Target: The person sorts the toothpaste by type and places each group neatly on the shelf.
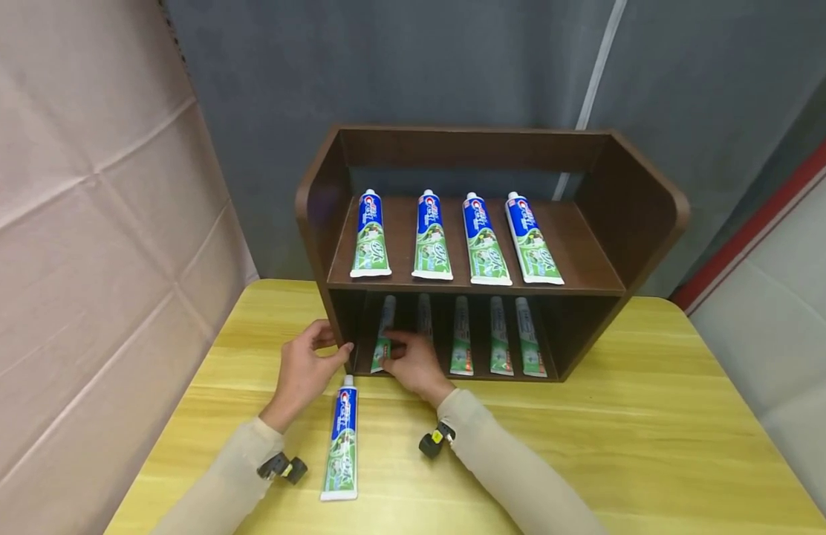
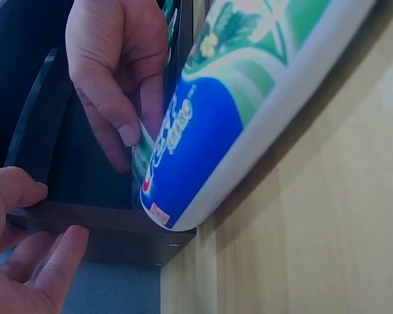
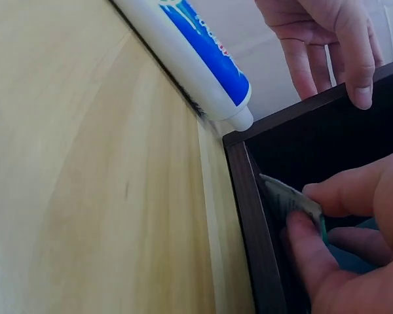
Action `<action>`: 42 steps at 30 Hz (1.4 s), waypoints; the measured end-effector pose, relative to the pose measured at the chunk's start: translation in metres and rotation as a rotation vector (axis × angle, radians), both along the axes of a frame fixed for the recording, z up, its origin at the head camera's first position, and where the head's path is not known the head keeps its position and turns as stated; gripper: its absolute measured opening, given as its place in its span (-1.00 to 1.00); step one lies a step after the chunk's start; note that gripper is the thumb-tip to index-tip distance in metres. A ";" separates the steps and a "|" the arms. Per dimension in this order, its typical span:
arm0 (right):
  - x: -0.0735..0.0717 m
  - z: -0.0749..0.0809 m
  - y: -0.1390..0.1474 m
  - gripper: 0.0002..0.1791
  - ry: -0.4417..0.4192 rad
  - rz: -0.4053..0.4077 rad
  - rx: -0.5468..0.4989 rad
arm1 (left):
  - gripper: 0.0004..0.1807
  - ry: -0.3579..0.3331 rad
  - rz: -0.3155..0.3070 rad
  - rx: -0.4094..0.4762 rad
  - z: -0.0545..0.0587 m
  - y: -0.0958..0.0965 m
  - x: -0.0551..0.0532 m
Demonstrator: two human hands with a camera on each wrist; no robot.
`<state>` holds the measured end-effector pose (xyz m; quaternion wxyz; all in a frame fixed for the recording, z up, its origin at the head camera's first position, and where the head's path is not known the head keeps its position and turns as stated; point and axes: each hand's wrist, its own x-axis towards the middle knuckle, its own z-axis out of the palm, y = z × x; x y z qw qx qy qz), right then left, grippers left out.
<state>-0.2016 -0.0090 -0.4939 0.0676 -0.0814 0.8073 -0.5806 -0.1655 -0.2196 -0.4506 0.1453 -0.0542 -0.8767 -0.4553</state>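
Note:
My right hand [image 1: 418,365] reaches into the lower tier of a dark brown two-tier shelf [image 1: 590,241]. Thumb and fingers pinch the flat crimped end of the leftmost toothpaste tube [image 3: 289,197], which lies there with its cap end toward the back. My left hand [image 1: 304,370] holds the front edge of the shelf's left side panel [image 3: 308,104], thumb on the inner side and fingers outside. Between my forearms, a blue and green toothpaste tube [image 1: 342,442] lies on the table, its cap close to the shelf's front corner.
Several toothpaste tubes [image 1: 487,241] lie side by side on the upper tier, caps to the back. More tubes [image 1: 499,338] sit in the shaded lower tier, right of my hand. The shelf stands on a yellow wood-grain table [image 1: 654,431], with a grey curtain [image 1: 453,59] behind.

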 end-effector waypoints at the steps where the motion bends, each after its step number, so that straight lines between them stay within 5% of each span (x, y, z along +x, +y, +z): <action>1: 0.000 0.000 0.000 -0.43 0.009 0.000 0.026 | -0.63 -0.002 0.002 -0.003 0.000 0.000 0.000; 19: 0.003 0.010 0.003 -0.49 0.181 -0.025 0.227 | -0.60 0.000 0.021 -0.016 -0.001 0.001 0.002; 42: 0.020 0.011 0.009 -0.39 0.151 0.020 0.119 | -0.61 0.005 0.005 -0.019 -0.001 -0.001 0.001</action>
